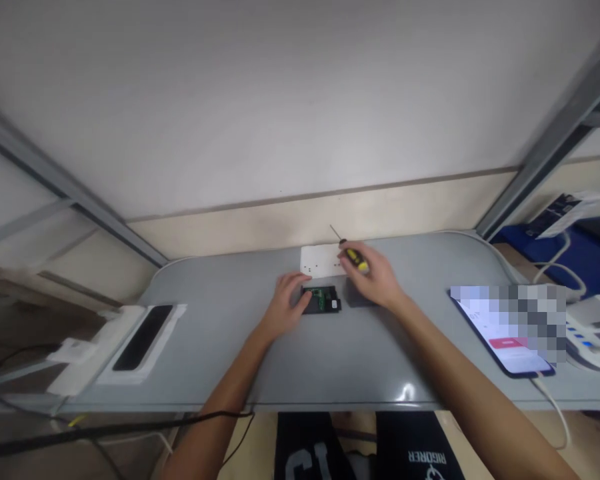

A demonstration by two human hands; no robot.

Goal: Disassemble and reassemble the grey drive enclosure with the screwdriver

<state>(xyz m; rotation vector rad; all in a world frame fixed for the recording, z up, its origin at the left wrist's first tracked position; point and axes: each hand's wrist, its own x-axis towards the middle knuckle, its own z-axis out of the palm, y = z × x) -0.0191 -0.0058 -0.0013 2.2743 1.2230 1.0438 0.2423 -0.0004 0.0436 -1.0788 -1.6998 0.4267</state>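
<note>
My right hand (375, 275) is closed around a screwdriver (354, 257) with a yellow and black handle, its thin shaft pointing up and left toward the wall. My left hand (286, 305) rests on the left end of an opened black device (325, 308) with a green circuit board showing, its fingers against that end. Behind them lies a white sheet (323, 259) with several small dark specks on it, perhaps screws. Partly under my right hand, a dark flat piece (357, 295) lies on the grey table (230, 280).
On the left a black phone-like slab (143, 338) lies on white paper. To the right are a lit phone (500, 333) with a cable plugged in and a white power strip (597, 333). Metal posts frame both sides; a black cable (130, 427) crosses the front left.
</note>
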